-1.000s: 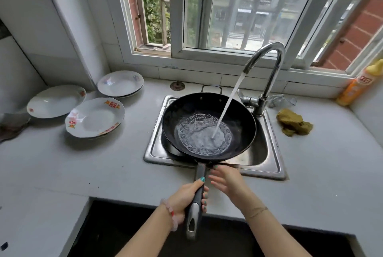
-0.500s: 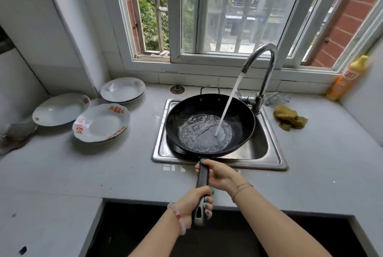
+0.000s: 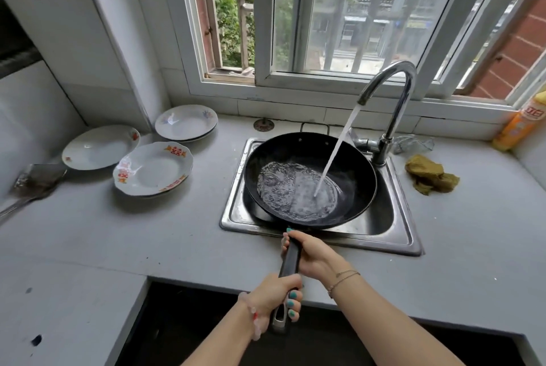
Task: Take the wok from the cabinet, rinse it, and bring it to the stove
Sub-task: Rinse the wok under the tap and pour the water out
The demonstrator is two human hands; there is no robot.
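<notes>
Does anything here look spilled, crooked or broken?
Nothing stands out. Both hands, left hand and right hand, grip the handle of the wok, held over the sink, and the faucet stream lands inside it; no spill shows on the counter.

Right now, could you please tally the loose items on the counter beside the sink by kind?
Plates: 3 visible on top; two look stacked on others, so there may be more
Spatula: 1
Cloth, yellow-green: 1
Bottle, orange-yellow: 1
Crumpled clear plastic: 1
Sink plug: 1
Total: 8
</notes>
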